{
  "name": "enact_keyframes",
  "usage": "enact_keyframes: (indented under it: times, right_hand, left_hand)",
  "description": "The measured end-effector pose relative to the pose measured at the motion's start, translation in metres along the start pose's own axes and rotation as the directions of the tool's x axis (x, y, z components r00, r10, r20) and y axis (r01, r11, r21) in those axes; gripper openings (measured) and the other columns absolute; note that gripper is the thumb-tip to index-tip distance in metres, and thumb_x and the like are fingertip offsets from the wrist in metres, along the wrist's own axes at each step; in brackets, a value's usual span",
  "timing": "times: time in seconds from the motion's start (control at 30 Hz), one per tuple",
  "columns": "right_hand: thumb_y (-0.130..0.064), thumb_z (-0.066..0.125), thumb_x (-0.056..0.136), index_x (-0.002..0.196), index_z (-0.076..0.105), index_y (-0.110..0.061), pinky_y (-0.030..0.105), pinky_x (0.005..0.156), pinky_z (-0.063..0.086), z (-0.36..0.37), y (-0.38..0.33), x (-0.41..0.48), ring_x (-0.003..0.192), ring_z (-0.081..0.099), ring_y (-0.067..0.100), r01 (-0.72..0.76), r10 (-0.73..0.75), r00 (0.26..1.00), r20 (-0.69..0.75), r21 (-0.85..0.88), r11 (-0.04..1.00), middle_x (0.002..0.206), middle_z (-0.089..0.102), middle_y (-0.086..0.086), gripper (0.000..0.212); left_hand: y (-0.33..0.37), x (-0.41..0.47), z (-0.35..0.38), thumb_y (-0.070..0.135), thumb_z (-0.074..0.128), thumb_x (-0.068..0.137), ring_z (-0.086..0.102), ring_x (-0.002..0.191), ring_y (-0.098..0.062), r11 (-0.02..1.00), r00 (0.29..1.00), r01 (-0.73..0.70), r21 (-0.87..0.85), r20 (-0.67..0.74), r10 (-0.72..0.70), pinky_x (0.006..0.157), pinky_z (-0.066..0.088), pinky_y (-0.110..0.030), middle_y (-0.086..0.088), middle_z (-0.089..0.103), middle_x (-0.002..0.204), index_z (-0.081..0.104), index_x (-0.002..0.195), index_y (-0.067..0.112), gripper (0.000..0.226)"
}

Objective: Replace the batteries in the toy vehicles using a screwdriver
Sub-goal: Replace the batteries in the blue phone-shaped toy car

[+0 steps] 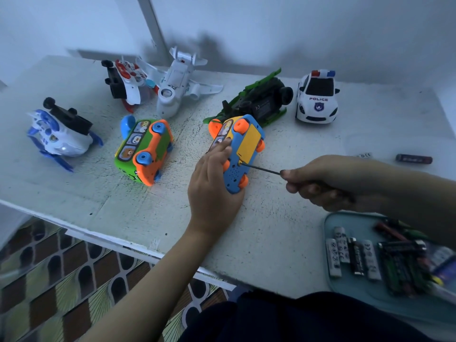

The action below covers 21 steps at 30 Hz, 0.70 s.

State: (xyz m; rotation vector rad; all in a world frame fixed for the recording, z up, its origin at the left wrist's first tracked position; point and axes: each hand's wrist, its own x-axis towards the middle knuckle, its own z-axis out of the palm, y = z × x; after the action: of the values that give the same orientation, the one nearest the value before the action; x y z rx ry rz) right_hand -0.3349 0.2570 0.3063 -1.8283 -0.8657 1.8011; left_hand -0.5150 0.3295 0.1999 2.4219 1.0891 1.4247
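A blue and yellow toy bus (243, 146) with orange wheels lies on its side in the middle of the table, underside towards me. My left hand (213, 186) grips its near end, fingers curled over the side. My right hand (328, 181) grips a screwdriver (261, 169) by the handle. The thin shaft's tip sits at a screw just below the yellow battery cover (249, 141).
A green and orange bus (144, 150), a blue-white toy (59, 133), a red-white toy (123, 81), a white plane (176, 82), a green-black car (259, 99) and a police car (317, 97) stand around. A teal tray (345, 223) holds several batteries; a loose battery (413, 159) lies at right.
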Motion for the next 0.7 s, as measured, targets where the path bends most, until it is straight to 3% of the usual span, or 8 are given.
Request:
enact_keyframes:
  times: [0.13,0.23,0.33,0.47,0.57,0.7]
  right_hand:
    - [-0.031,0.043,0.094,0.073,0.052,-0.006,0.014,0.029,0.025,-0.002,0.0,0.003,0.033,0.032,0.007,-0.074,0.063,0.996,0.063,0.191,0.979,0.049,0.038,-0.003,0.034]
    - [-0.017,0.044,0.089,0.078,0.057,-0.002,0.021,0.033,0.046,0.001,-0.003,-0.003,0.041,0.056,0.015,-0.144,0.079,0.981,0.176,0.398,0.906,0.057,0.057,0.007,0.023]
    - [-0.011,0.05,0.078,0.082,0.061,0.002,0.027,0.036,0.052,0.007,-0.002,-0.01,0.052,0.069,0.024,-0.183,0.048,0.963,0.264,0.515,0.838,0.075,0.07,0.019,0.018]
    - [-0.011,0.052,0.074,0.09,0.068,0.009,0.02,0.033,0.048,0.001,0.002,-0.007,0.042,0.064,0.015,-0.244,0.087,0.953,0.291,0.563,0.789,0.071,0.071,0.014,0.03]
    - [-0.01,0.054,0.072,0.092,0.064,0.006,0.014,0.029,0.042,-0.005,0.002,-0.004,0.035,0.056,0.007,-0.209,0.1,0.971,0.215,0.575,0.791,0.064,0.068,0.01,0.028]
    - [-0.005,0.054,0.083,0.093,0.063,0.004,0.012,0.033,0.043,-0.007,-0.004,-0.005,0.037,0.054,0.004,-0.07,0.043,0.996,0.077,0.4,0.914,0.063,0.068,0.008,0.016]
  left_hand:
    - [-0.001,0.0,0.001,0.006,0.083,0.064,0.054,0.114,-0.019,1.0,1.0,-0.015,0.006,-0.001,0.015,0.087,0.048,-0.029,-0.011,0.064,0.123,0.044,0.115,0.013,0.064]
    - [-0.001,0.0,-0.001,0.01,0.082,0.065,0.055,0.113,-0.019,1.0,1.0,0.019,0.001,-0.013,-0.019,0.085,0.049,-0.028,-0.009,0.063,0.124,0.044,0.115,0.013,0.063]
    - [0.001,0.0,-0.001,0.012,0.079,0.066,0.055,0.112,-0.018,0.999,0.999,0.034,0.0,-0.02,-0.034,0.084,0.048,-0.026,-0.009,0.062,0.124,0.044,0.115,0.014,0.06]
    - [0.001,0.0,-0.001,0.008,0.084,0.063,0.056,0.111,-0.019,0.999,0.999,0.038,0.004,-0.012,-0.038,0.083,0.048,-0.025,-0.009,0.063,0.124,0.043,0.114,0.014,0.066]
    - [0.001,0.0,-0.001,0.009,0.083,0.064,0.055,0.115,-0.019,1.0,1.0,0.02,0.001,-0.004,-0.02,0.087,0.047,-0.025,-0.009,0.062,0.125,0.044,0.115,0.014,0.064]
    - [0.001,0.0,0.0,0.01,0.08,0.066,0.054,0.116,-0.018,1.0,1.0,0.006,-0.003,-0.006,-0.006,0.088,0.047,-0.026,-0.007,0.062,0.124,0.044,0.115,0.014,0.061]
